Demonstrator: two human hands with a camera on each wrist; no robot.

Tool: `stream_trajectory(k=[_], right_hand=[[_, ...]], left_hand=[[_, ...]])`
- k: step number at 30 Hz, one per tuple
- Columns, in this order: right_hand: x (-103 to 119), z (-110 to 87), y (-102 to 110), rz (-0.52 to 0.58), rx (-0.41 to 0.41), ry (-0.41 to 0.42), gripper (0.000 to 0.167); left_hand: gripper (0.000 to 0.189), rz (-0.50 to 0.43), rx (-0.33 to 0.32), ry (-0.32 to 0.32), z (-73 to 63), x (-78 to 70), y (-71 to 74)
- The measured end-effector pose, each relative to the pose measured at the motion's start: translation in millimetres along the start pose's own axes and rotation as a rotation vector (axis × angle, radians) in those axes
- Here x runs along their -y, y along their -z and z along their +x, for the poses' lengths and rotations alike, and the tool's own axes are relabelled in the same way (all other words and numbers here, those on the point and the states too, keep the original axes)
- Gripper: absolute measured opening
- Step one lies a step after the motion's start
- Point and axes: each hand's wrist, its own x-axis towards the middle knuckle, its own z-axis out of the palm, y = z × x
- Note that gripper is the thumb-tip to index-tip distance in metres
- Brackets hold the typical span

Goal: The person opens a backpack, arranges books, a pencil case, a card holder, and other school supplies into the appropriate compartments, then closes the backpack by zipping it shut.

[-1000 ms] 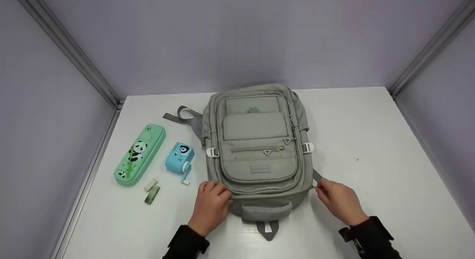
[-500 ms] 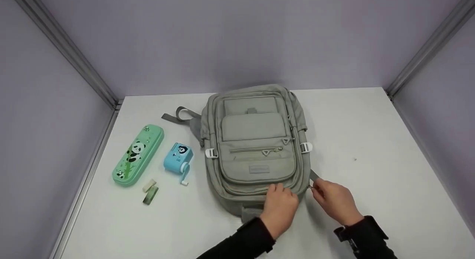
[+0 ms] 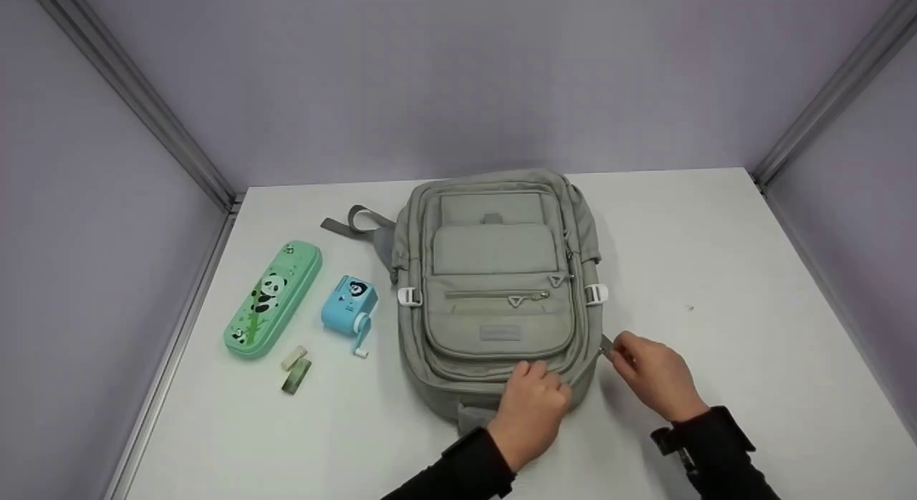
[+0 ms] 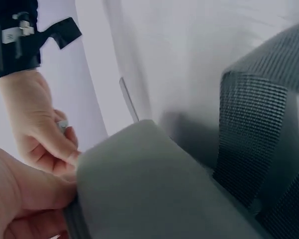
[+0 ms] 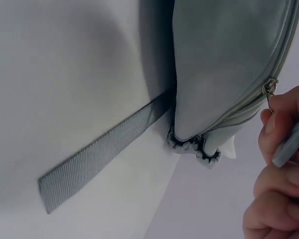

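A grey-green backpack (image 3: 494, 249) lies front side up, its carry-handle end toward me in the head view. My left hand (image 3: 531, 414) grips the near edge of the bag, thumb and fingers pinching the fabric by the zipper seam, and covers part of the carry handle (image 3: 476, 417). At the bag's right side, my right hand (image 3: 658, 377) pinches the zipper pull. In the right wrist view the zipper slider (image 5: 269, 87) shows at the fingertips, with a grey tab (image 5: 291, 143) hanging between the fingers. The zipper track parts slightly on one side of the slider.
Left of the bag lie a green panda pencil case (image 3: 274, 299), a blue crank pencil sharpener (image 3: 349, 305) and two small eraser-like blocks (image 3: 295, 375). A loose strap (image 3: 347, 228) sticks out at the bag's upper left. Another webbing strap (image 5: 104, 149) lies under its right side.
My left hand has moved from the bag's near left corner to the right along its near edge. The right hand has shifted slightly away from me along the bag's side with the zipper pull.
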Motion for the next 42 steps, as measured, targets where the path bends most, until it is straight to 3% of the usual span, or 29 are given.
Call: stream_trajectory(k=[4, 8, 14, 19, 26, 32, 37, 42], right_hand=[[-8, 6.7, 1, 0.027, 0.026, -0.014, 0.007], [-22, 15.3, -3, 0.063, 0.018, -0.034, 0.005], [-43, 26.3, -12, 0.086, -0.01, -0.086, 0.006], [-47, 26.0, -14, 0.076, -0.02, -0.084, 0.009], [-48, 16.9, -14, 0.048, 0.046, -0.145, 0.009], [-48, 16.2, -17, 0.103, 0.084, -0.173, 0.012], [-49, 18.3, -20, 0.138, 0.148, -0.197, 0.014], [-45, 16.5, -18, 0.145, 0.166, -0.209, 0.017]], left_hand=[[0.038, -0.099, -0.111, -0.022, -18.5, 12.7, 8.4], [0.035, -0.176, -0.162, -0.062, -37.4, 21.3, 18.5], [0.031, -0.245, -0.151, -0.134, -63.1, 31.0, 28.9], [0.028, -0.255, -0.101, -0.123, -69.8, 34.8, 28.6], [0.036, -0.21, -0.138, -0.069, -53.8, 31.3, 15.8], [0.025, -0.049, -0.154, -0.093, -25.4, 26.6, -3.7], [0.009, 0.06, -0.109, -0.135, -6.3, 19.6, -20.6], [0.008, 0.097, -0.031, -0.121, 12.6, 14.9, -27.3]])
